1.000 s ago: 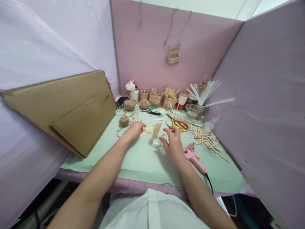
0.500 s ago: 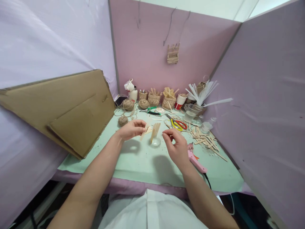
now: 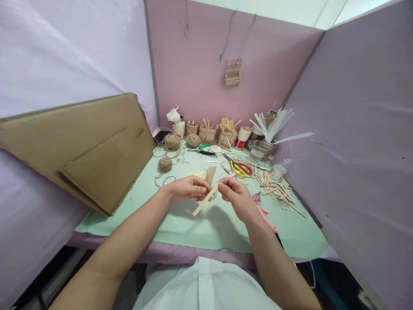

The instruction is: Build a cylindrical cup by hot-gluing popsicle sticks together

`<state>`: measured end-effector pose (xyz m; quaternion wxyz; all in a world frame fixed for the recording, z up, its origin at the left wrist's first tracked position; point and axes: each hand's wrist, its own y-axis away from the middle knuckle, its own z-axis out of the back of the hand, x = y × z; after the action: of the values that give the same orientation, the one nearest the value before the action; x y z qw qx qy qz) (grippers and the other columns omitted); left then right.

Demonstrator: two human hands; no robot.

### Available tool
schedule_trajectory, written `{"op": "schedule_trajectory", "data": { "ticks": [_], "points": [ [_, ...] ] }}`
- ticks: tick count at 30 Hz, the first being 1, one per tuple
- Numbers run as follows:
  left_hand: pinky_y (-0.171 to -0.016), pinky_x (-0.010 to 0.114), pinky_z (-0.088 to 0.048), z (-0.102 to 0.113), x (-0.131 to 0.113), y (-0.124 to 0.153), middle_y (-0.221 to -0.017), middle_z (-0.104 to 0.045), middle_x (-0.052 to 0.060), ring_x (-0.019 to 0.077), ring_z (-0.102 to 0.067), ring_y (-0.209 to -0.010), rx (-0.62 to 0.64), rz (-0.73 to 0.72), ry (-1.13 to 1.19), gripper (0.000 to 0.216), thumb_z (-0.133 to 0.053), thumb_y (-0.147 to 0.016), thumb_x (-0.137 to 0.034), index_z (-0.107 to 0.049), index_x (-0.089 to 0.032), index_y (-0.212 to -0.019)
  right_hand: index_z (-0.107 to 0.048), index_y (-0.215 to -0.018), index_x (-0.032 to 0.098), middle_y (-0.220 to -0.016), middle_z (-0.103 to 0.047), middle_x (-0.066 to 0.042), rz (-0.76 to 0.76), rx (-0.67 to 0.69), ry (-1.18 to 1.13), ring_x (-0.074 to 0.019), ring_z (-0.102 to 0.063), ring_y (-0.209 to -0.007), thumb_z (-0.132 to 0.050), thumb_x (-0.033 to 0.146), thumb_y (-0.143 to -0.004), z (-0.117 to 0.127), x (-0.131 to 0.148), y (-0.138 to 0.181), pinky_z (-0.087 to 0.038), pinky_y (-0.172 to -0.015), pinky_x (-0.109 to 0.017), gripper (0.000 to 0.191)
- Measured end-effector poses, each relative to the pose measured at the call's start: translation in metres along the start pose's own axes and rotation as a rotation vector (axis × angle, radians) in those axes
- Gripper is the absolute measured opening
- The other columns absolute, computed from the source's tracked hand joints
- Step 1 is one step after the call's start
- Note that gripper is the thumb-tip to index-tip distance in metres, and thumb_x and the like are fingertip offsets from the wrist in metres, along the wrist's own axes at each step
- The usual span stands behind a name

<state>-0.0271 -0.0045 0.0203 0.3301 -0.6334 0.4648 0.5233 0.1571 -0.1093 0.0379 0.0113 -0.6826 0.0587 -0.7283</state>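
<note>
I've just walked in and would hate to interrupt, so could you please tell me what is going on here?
The left hand holds a flat wooden stick near its middle, and the right hand pinches its upper end, slanting it above the mint-green tabletop. Just beyond stands a cluster of upright wooden sticks, its base largely hidden by the hands. The pink glue gun lies unheld, partly behind the right forearm.

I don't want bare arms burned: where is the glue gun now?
In the head view, the glue gun lies on the table, right of the right hand, partly hidden by that forearm, nearer the person than the loose sticks.
</note>
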Motion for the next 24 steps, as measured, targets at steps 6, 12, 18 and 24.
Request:
{"op": "schedule_trajectory", "data": {
  "ticks": [6,12,18,24],
  "points": [
    [-0.052,0.019,-0.034,0.004,0.01,-0.007,-0.077,-0.07,0.007,0.006,-0.049,-0.057,0.053,0.057,0.017,0.045,-0.083,-0.064,-0.04,-0.073,-0.011,-0.097,-0.057,-0.078,0.019,-0.061,-0.048,0.004,-0.008,0.026,0.044,-0.0097,-0.037,-0.055,-0.063,0.044,-0.078,0.0,0.0,0.001,-0.028,-0.052,-0.024,0.026],
    [-0.049,0.018,-0.033,-0.002,0.007,-0.008,-0.074,-0.07,0.005,0.0047,-0.047,-0.053,0.046,0.127,0.011,0.037,-0.084,-0.064,-0.037,-0.074,-0.013,-0.091,-0.057,-0.079,0.019,-0.063,-0.051,0.004,-0.004,0.037,0.108,-0.0095,-0.037,-0.055,-0.059,0.04,-0.081,-0.003,-0.003,0.001,-0.029,-0.051,-0.023,0.021],
    [-0.048,0.018,-0.033,-0.003,0.002,-0.005,-0.068,-0.069,0.005,0.0066,-0.051,-0.054,0.015,0.094,0.047,0.034,-0.086,-0.059,-0.034,-0.073,-0.011,-0.081,-0.058,-0.103,0.02,-0.091,-0.061,-0.003,0.1,0.031,0.323,-0.0154,-0.055,-0.079,-0.054,0.04,-0.086,0.011,0.006,0.015,-0.043,-0.064,-0.027,0.027],
    [-0.056,0.02,-0.042,0.013,-0.004,0.006,-0.069,-0.066,0.006,0.0111,-0.058,-0.062,-0.106,-0.117,0.152,0.032,-0.088,-0.055,-0.031,-0.072,-0.01,-0.074,-0.062,-0.094,0.021,-0.099,-0.064,-0.007,-0.036,-0.115,1.034,-0.0234,-0.059,-0.093,-0.06,0.041,-0.08,0.086,0.015,0.049,-0.043,-0.077,-0.034,0.024]
  ]
}}
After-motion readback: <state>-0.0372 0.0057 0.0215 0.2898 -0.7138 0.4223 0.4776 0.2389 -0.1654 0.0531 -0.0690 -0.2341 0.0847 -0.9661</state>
